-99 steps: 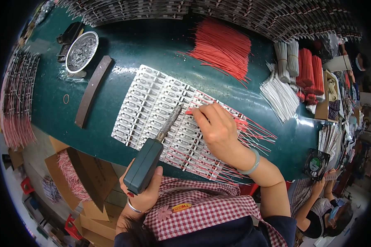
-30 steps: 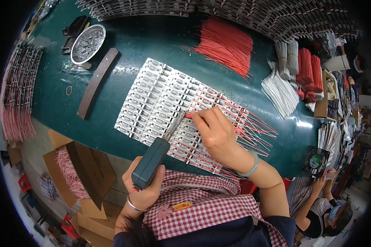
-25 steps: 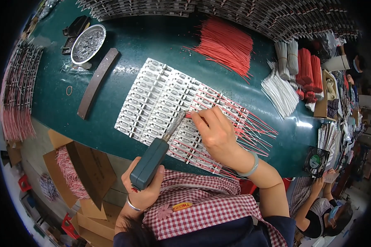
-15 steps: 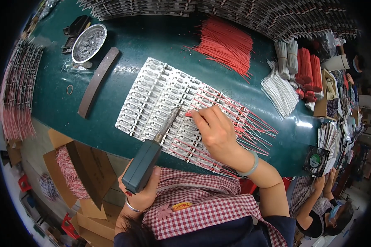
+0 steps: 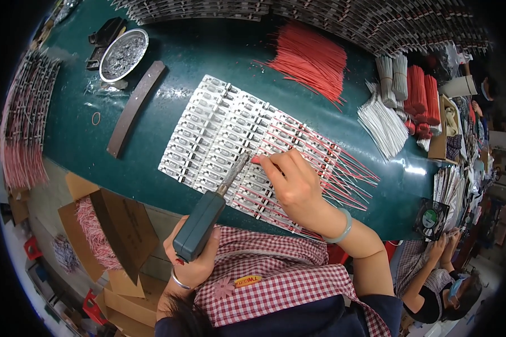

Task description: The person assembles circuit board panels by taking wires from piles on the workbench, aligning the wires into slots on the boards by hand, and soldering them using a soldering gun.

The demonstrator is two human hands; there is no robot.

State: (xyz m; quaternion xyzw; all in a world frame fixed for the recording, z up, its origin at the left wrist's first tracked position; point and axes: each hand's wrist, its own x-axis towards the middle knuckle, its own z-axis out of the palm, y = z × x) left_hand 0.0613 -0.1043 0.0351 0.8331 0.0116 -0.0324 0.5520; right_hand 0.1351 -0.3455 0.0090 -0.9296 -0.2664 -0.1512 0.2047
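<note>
My left hand (image 5: pixel 194 255) is wrapped round the dark green body of a soldering gun (image 5: pixel 199 227). Its metal tip (image 5: pixel 239 168) reaches up and to the right over the middle of a panel of white plastic holders (image 5: pixel 199 132), each with small metal parts. Close to that tip, my right hand (image 5: pixel 295 182) is closed in a pinch over the panel; red shows at its fingertips, but whether this is nail or wire I cannot tell. Red and white wires (image 5: pixel 348 168) run from the panel's right-hand rows and fan out past its edge, partly hidden by my right hand.
A pile of loose red wires (image 5: pixel 312 62) lies behind the panel, and white wires (image 5: pixel 382 126) lie to the right. On the left are a curved brown bar (image 5: pixel 135 109) and a metal bowl (image 5: pixel 123 56). A co-worker's hands (image 5: pixel 444 244) show at the lower right.
The soldering gun has shifted slightly right in my left hand. My right hand has moved a little down, its fingertips still beside the tip. The panel has moved slightly.
</note>
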